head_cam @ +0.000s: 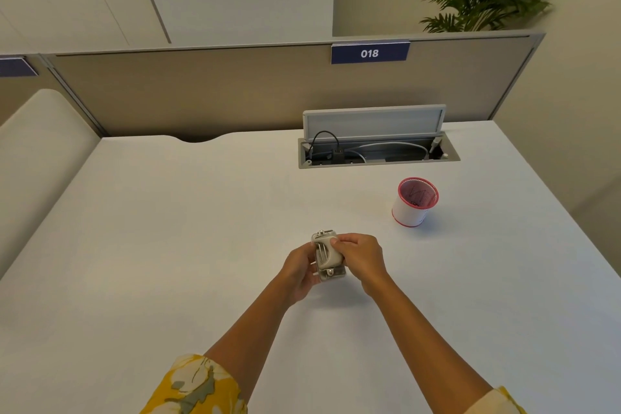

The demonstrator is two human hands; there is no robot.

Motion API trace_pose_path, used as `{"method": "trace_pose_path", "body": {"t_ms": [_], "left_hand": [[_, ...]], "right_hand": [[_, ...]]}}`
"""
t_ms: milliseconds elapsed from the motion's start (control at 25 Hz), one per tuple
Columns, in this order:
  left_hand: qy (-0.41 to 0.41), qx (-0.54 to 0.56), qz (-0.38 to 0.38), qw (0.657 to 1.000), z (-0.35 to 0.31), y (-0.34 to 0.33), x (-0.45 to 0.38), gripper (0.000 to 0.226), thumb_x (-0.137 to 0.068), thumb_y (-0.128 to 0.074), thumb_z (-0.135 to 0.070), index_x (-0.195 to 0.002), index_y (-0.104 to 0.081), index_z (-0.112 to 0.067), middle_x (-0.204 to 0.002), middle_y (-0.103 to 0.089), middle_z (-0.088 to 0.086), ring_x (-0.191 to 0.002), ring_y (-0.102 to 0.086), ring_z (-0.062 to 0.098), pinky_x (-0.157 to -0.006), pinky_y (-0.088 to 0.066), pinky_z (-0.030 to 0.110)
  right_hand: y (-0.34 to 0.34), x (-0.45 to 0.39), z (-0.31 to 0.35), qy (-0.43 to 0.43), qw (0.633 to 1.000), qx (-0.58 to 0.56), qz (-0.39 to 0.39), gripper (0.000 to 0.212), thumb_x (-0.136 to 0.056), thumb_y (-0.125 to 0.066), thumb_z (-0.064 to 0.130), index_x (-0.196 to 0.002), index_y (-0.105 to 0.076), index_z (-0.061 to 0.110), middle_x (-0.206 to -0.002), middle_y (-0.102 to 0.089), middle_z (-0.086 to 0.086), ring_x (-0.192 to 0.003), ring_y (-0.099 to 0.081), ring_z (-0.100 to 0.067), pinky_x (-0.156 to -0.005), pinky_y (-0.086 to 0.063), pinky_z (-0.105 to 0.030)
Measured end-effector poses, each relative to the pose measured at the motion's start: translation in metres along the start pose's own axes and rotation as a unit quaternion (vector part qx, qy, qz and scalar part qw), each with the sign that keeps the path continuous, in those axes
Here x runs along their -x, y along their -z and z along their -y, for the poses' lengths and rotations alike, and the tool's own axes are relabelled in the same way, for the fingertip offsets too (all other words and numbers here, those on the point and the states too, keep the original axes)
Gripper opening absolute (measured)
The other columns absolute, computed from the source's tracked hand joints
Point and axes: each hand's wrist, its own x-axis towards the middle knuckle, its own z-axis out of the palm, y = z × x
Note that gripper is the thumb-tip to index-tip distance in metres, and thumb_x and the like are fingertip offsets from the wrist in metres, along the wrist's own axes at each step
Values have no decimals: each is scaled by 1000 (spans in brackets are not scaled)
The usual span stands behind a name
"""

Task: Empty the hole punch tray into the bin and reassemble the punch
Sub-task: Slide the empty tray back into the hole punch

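Item: punch (pixel 327 256), pale grey, being held just above the desk (pixel 168 228) near centre; its underside and tray are lying hidden behind the fingers, so whether the tray is seated cannot be told. Left hand (pixel 300 270) is cupping the punch from 9 o'clock, fingers curling under it and mostly out of sight. Right hand (pixel 361 257) is closing over it from 3 o'clock, thumb and fingertips pressing on the top lever. Both hands are gripping narrowly, wrapped round the punch. Bin (pixel 416 202), white with red rim, is standing upright at 2 o'clock from the punch, well apart; its contents are hard to make out. Cable box (pixel 378 148), lid raised, is sitting at 12 o'clock. Yellow sleeves (pixel 198 386) are being cut off by the lower edge.
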Motion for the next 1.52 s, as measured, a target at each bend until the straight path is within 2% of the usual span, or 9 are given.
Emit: {"method": "trace_pose_path", "body": {"t_ms": [240,440,640,800,920,1080,1320,1400,1520], "left_hand": [[0,-33,49,998,1,0,-1,43,-90,-37,7,-121,-66,-3,-102,-72,21,-86,-72,32,-85,-60,50],[-10,-61,56,997,5,0,0,41,-96,-38,4,-122,-67,-9,-106,-70,21,-93,-68,32,-85,-59,49],[-3,-80,61,995,8,1,-5,41,-100,-37,-1,-129,-64,-14,-128,-65,25,-104,-65,33,-85,-60,49],[2,-104,68,992,10,2,-5,47,-97,-36,4,-129,-62,-18,-127,-63,25,-103,-65,33,-77,-61,46],[4,-112,72,991,10,3,-5,49,-94,-36,6,-129,-61,-18,-132,-60,29,-106,-66,37,-85,-58,53],[3,-124,76,989,11,5,-7,50,-93,-35,8,-129,-59,-17,-127,-63,26,-107,-68,39,-87,-56,55],[-17,-150,60,987,7,0,-3,49,-92,-36,8,-123,-64,-18,-108,-65,16,-88,-64,27,-70,-58,41],[-22,-152,57,986,5,-2,-2,49,-92,-35,8,-120,-64,-20,-105,-64,16,-88,-63,29,-67,-58,39],[-31,-150,60,986,3,-1,0,48,-91,-36,8,-118,-64,-19,-102,-64,16,-88,-63,31,-64,-58,37]], "right_hand": [[5,-2,-7,-9,1000,-18,20,16,-80,-74,25,-94,-75,17,-91,-77,-4,-85,-74,-20,-81,-61,-38],[15,-5,-11,-13,997,-40,67,21,-85,-71,25,-98,-76,11,-93,-77,-8,-85,-74,-21,-80,-61,-36],[32,-18,-10,3,999,33,-27,27,-83,-72,34,-98,-72,12,-89,-74,0,-80,-68,-16,-81,-56,-30],[31,-26,-11,-40,996,34,76,16,-85,-70,19,-98,-75,11,-101,-75,-10,-89,-71,-22,-85,-59,-33],[32,-27,-9,-45,994,21,99,16,-85,-70,11,-98,-76,6,-100,-75,-13,-90,-72,-23,-72,-60,-24],[34,-28,-5,-50,991,30,120,15,-83,-72,10,-97,-76,4,-95,-75,-11,-85,-72,-21,-65,-57,-19],[30,-38,-6,-86,993,66,49,6,-76,-78,10,-82,-79,12,-88,-75,-6,-78,-71,-17,-75,-60,-27],[28,-42,-7,-99,991,89,32,8,-71,-82,16,-68,-77,21,-84,-77,-2,-78,-73,-17,-82,-60,-33],[26,-43,-4,-103,988,109,27,9,-67,-84,22,-62,-76,23,-80,-78,0,-78,-74,-16,-84,-60,-35]]}}
